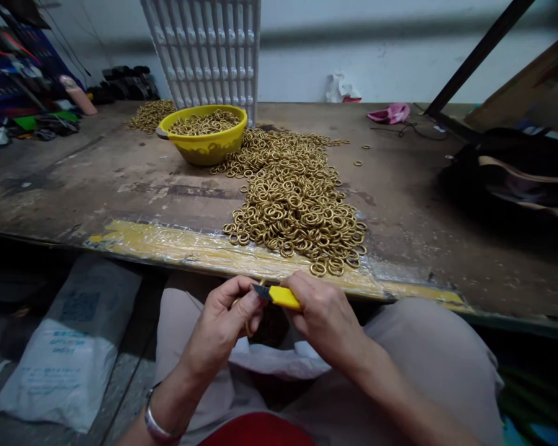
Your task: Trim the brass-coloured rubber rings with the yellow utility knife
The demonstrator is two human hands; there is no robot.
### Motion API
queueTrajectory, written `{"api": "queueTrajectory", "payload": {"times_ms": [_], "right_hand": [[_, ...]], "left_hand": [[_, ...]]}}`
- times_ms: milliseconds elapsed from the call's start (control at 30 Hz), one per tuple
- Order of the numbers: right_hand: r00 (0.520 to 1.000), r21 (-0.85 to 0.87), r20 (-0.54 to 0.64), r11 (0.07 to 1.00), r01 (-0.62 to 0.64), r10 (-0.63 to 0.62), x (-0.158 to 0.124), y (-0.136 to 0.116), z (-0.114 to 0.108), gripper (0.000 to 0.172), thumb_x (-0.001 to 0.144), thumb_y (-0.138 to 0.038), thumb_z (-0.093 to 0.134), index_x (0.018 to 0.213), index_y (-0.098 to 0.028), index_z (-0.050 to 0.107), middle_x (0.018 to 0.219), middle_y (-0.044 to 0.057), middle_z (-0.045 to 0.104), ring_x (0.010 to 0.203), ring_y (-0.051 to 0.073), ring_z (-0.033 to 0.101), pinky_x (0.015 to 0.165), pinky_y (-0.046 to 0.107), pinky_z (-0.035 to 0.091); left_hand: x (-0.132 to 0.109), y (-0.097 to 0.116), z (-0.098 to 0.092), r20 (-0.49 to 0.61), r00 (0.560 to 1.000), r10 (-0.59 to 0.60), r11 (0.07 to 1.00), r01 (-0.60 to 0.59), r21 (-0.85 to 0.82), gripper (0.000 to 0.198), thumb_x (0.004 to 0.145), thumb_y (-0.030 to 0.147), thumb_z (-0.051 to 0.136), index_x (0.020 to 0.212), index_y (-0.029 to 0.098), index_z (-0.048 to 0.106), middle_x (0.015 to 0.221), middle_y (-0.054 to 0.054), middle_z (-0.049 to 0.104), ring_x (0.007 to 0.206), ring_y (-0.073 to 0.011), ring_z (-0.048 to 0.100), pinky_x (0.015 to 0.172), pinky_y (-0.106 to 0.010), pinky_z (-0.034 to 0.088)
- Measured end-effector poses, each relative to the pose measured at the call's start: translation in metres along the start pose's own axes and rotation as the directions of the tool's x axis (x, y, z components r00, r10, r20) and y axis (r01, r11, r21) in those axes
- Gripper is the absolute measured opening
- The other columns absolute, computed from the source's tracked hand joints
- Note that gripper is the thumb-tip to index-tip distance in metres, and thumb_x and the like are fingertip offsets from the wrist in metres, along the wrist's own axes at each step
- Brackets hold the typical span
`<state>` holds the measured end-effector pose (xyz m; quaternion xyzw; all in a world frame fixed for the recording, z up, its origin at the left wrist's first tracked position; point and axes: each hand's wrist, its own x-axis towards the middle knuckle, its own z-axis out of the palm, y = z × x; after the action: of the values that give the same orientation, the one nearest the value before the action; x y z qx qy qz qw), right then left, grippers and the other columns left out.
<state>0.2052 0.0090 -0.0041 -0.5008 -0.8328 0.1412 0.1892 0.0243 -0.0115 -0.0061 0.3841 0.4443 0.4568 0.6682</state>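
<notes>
My left hand (232, 313) is closed on a few brass-coloured rings (248, 328), partly hidden by its fingers. In my right hand (323, 310) is a yellow utility knife (284, 297), gripped by the handle. Its dark blade (262, 291) points left and meets the left thumb and the edge of a ring. Both hands are held over my lap, just in front of the table edge. Beyond them a large heap of the same rings (297, 198) spreads across the tabletop. Below the hands, between my legs, sits an open white bag (279, 362).
A yellow basin (209, 148) full of rings stands behind the heap, with a smaller ring pile (151, 116) to its left. A grey ribbed panel (209, 56) rises behind it. A black bag (516, 179) lies at right; a white sack (69, 353) rests on the floor at left.
</notes>
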Motion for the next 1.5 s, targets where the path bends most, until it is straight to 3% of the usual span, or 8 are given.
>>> {"api": "queueTrajectory", "payload": {"times_ms": [333, 433, 500, 633, 767, 1067, 1267, 1500], "right_hand": [[1.0, -0.127, -0.009, 0.992, -0.02, 0.019, 0.001, -0.005, 0.003, 0.012, 0.088, -0.013, 0.049, 0.086, -0.019, 0.059, 0.08, 0.004, 0.063, 0.07, 0.017, 0.059, 0.061, 0.026, 0.034], [0.986, -0.267, 0.021, 0.951, -0.154, 0.166, 0.007, 0.006, -0.004, 0.018, 0.084, -0.005, 0.047, 0.083, -0.018, 0.059, 0.076, 0.005, 0.065, 0.064, 0.017, 0.059, 0.056, 0.028, 0.03], [0.96, -0.326, -0.037, 0.905, -0.273, 0.276, 0.01, 0.018, -0.013, 0.018, 0.082, -0.005, 0.047, 0.079, -0.017, 0.059, 0.072, 0.006, 0.065, 0.061, 0.017, 0.058, 0.055, 0.028, 0.028], [0.94, -0.228, -0.191, 0.918, -0.324, 0.284, 0.012, 0.039, -0.026, 0.015, 0.086, -0.019, 0.051, 0.073, -0.019, 0.057, 0.072, 0.003, 0.065, 0.064, 0.015, 0.057, 0.059, 0.026, 0.03], [0.922, -0.275, -0.148, 0.881, -0.386, 0.357, 0.014, 0.044, -0.019, 0.018, 0.087, -0.031, 0.057, 0.074, -0.019, 0.059, 0.075, 0.004, 0.067, 0.067, 0.016, 0.059, 0.058, 0.026, 0.03], [0.914, -0.429, -0.025, 0.821, -0.377, 0.406, 0.02, 0.041, -0.006, 0.015, 0.086, -0.028, 0.056, 0.078, -0.018, 0.065, 0.075, 0.008, 0.069, 0.064, 0.019, 0.062, 0.054, 0.028, 0.03], [0.935, -0.333, -0.115, 0.874, -0.354, 0.335, 0.017, 0.046, -0.01, 0.007, 0.081, -0.018, 0.055, 0.076, -0.017, 0.06, 0.078, 0.006, 0.066, 0.067, 0.017, 0.059, 0.057, 0.027, 0.03], [0.903, -0.054, -0.241, 0.924, -0.38, 0.357, 0.021, 0.056, -0.007, 0.011, 0.082, -0.017, 0.048, 0.075, -0.018, 0.057, 0.067, 0.002, 0.06, 0.06, 0.014, 0.051, 0.058, 0.026, 0.031]], "left_hand": [[-0.003, 0.004, 0.0, 0.042, 0.982, 0.186, 0.937, -0.19, 0.295, 0.02, 0.09, 0.033, 0.054, 0.078, 0.017, 0.056, 0.068, 0.001, 0.047, 0.056, -0.0083, 0.041, 0.054, -0.02, 0.034], [-0.017, 0.014, 0.005, 0.112, 0.957, 0.268, 0.9, -0.29, 0.326, 0.027, 0.089, 0.03, 0.055, 0.065, 0.018, 0.052, 0.069, -0.001, 0.047, 0.06, -0.0116, 0.045, 0.057, -0.024, 0.037], [-0.023, 0.019, 0.008, 0.199, 0.938, 0.282, 0.888, -0.334, 0.316, 0.029, 0.087, 0.03, 0.057, 0.061, 0.018, 0.051, 0.068, -0.003, 0.048, 0.063, -0.0143, 0.047, 0.059, -0.027, 0.038], [-0.014, 0.007, 0.007, 0.216, 0.967, 0.135, 0.967, -0.176, 0.186, 0.03, 0.09, 0.031, 0.054, 0.064, 0.018, 0.047, 0.062, 0.001, 0.045, 0.052, -0.0095, 0.04, 0.05, -0.023, 0.032], [0.002, -0.017, 0.002, 0.147, 0.989, -0.032, 0.998, 0.022, 0.067, 0.021, 0.089, 0.037, 0.056, 0.081, 0.019, 0.047, 0.055, 0.005, 0.043, 0.046, -0.0069, 0.033, 0.044, -0.018, 0.024], [0.009, -0.03, -0.007, 0.12, 0.99, -0.069, 0.936, 0.022, 0.352, 0.025, 0.084, 0.038, 0.062, 0.093, 0.017, 0.054, 0.07, 0.0, 0.055, 0.061, -0.0108, 0.049, 0.057, -0.02, 0.04], [0.012, -0.035, -0.016, 0.111, 0.994, -0.007, 0.875, -0.047, 0.482, 0.023, 0.084, 0.034, 0.061, 0.096, 0.016, 0.059, 0.089, -0.005, 0.061, 0.074, -0.0138, 0.055, 0.065, -0.022, 0.045], [0.014, -0.043, -0.016, 0.116, 0.982, 0.148, 0.753, -0.188, 0.63, 0.021, 0.08, 0.028, 0.059, 0.098, 0.017, 0.062, 0.113, -0.011, 0.063, 0.11, -0.0237, 0.057, 0.096, -0.036, 0.046]]}}
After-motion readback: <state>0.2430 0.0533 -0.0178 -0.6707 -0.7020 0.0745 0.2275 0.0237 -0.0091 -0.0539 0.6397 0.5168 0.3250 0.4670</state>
